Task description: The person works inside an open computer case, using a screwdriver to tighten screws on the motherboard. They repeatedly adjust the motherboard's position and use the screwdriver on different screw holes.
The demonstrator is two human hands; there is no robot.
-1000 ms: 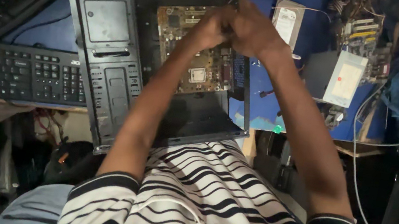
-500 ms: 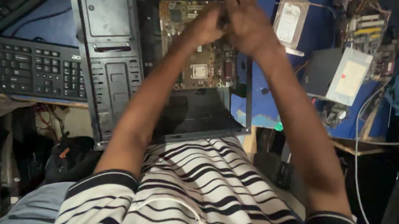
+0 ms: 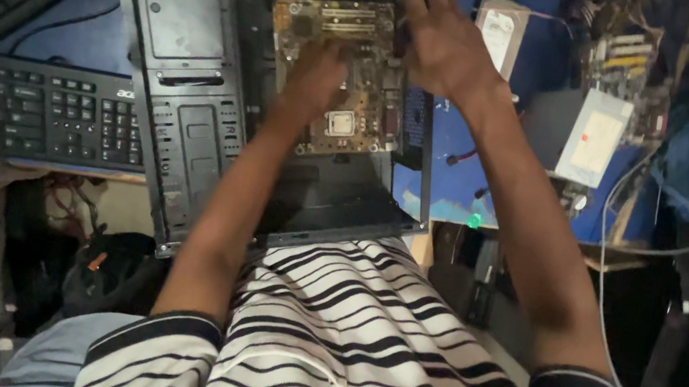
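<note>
Your left hand point(image 3: 315, 80) rests on the motherboard point(image 3: 342, 70) inside the case point(image 3: 191, 100), fingers hidden. Your right hand point(image 3: 446, 46) pinches the board's upper edge.

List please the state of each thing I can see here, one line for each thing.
Computer case: lying on its side, side panel off, inside open.
Motherboard: lying inside the case, processor socket bare.
Left hand: resting on the motherboard.
Right hand: at the case's top right edge; grip unclear.
Keyboard: flat on the desk, untouched.
Power supply: loose on the blue surface, outside the case.

One computer case point(image 3: 191, 100), two keyboards point(image 3: 20, 108), two motherboards point(image 3: 355, 82).
</note>
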